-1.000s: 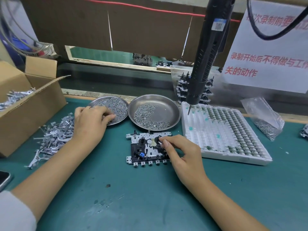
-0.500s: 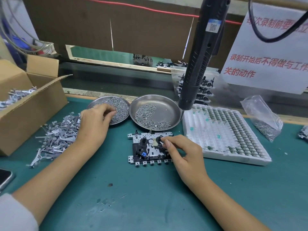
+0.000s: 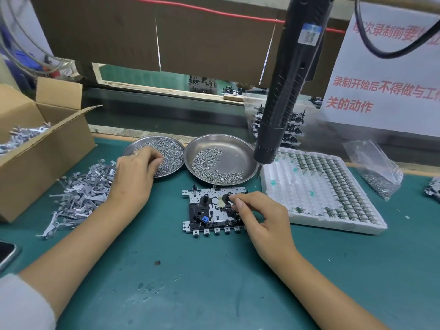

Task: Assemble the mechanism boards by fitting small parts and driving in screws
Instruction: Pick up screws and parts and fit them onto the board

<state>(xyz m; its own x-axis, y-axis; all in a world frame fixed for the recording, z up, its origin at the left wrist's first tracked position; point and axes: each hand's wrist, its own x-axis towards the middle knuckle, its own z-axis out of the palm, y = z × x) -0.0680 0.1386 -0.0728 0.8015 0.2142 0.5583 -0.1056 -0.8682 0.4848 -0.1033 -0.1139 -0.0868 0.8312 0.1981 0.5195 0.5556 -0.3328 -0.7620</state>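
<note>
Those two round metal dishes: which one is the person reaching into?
The left dish, the fuller one next to the pile of grey metal pieces. The left hand rests over its screws, while the right dish beside it is untouched.

Counting what's sitting around the mechanism board, of which there's just one flat on the mat. Two round metal dishes are lying right behind it, both holding loose screws, way too many to count. One white tray of small parts is sitting to its right, and one clear bag of screws is lying further right past that. One cardboard box is standing far to its left, with one heap of grey metal clips in between. One hanging electric screwdriver is dangling behind and above it. Two hands are working here: the left hand and the right hand. One phone corner is peeking in far left.
</note>
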